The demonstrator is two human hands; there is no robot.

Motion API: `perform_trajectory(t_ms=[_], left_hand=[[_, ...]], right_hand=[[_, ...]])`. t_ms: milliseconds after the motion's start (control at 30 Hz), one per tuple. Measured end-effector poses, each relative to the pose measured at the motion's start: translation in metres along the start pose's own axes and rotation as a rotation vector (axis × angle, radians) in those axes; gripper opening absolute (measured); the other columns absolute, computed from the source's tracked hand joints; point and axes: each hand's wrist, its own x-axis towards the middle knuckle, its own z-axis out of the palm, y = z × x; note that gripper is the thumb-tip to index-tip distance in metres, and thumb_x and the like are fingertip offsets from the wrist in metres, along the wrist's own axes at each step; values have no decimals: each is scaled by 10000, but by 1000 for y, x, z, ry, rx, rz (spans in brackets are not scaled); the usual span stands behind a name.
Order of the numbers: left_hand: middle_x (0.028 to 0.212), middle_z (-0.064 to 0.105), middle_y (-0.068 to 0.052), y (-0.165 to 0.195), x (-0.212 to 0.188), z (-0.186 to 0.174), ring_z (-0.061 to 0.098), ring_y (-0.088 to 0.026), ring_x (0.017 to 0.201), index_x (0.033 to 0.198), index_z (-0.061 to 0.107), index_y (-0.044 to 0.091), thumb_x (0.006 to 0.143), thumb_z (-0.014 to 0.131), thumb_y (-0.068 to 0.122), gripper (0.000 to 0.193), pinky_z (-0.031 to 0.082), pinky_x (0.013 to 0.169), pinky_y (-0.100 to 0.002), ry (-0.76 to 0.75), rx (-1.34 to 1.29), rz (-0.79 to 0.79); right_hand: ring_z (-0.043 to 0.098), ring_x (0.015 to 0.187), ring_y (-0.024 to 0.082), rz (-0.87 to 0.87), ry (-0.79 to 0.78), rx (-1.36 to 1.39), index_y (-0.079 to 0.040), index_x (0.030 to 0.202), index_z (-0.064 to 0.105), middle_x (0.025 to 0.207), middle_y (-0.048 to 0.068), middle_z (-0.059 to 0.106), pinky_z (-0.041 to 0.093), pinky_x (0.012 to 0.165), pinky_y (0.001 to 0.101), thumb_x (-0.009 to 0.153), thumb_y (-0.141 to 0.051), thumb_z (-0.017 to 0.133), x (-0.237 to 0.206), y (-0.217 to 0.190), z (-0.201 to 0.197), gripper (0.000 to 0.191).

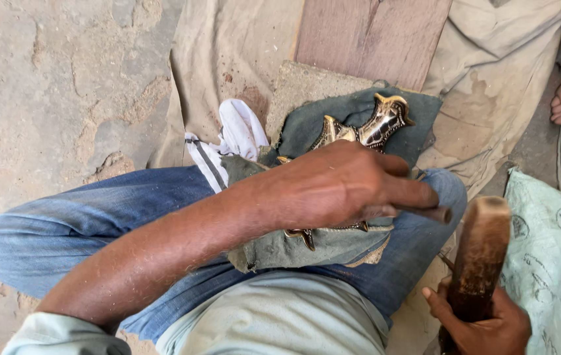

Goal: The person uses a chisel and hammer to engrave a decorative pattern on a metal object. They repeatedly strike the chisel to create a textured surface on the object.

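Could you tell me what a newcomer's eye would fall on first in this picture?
Most striking is the shiny ornate brass piece lying on a dark green cloth across the person's knee, at upper centre. The left hand covers its lower part and pinches a thin metal rod pointing right. At lower right, the right hand has a firm grip on a worn wooden mallet held upright.

Soft even daylight, faint shadows, sharp focus

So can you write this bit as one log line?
left hand: holds punch on brass piece | right hand: grips wooden mallet | cloth over knee
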Motion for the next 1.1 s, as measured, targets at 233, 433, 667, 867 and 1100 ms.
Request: perform_trajectory(t_ms=[233,433,667,867,1100], left_hand=[[1038,773,-118,-4,-35,-32,799,-208,908,1378,602,136,934,759,217,477,649,778,-336,-8,-288,-610],[1261,743,-107,-5,-43,-23,788,-221,1062,1336,625,97,957,767,173,412,663,881,-338,138,-244,-316],[1188,748,-109,-9,-36,-22,739,-331,1067,1375,604,117,961,713,193,435,583,872,-453,2,-150,-278],[1145,734,-125,0,-29,-21,751,-311,944,1381,605,177,964,681,214,426,599,783,-432,-48,-164,-344],[1071,753,-114,-5,-26,-26,757,-304,837,1374,617,203,962,679,193,417,575,711,-449,-106,-169,-355]], right_hand=[[678,805,236,386,-148,503,59,1236,603,907,162,676,567,704,402,793,100,761,17,10,27,472],[702,897,217,120,-78,501,-41,1310,571,967,126,672,583,795,375,790,177,636,26,-41,-6,567],[695,1001,193,-26,-58,240,-26,1188,522,965,128,646,606,833,388,804,226,654,51,-66,-39,478],[677,704,247,-87,-6,-467,27,1190,575,837,181,661,553,638,363,814,209,767,79,-76,-54,460],[689,837,222,-233,-33,-443,57,1167,608,961,182,668,555,784,324,753,185,736,80,-79,-51,452]])
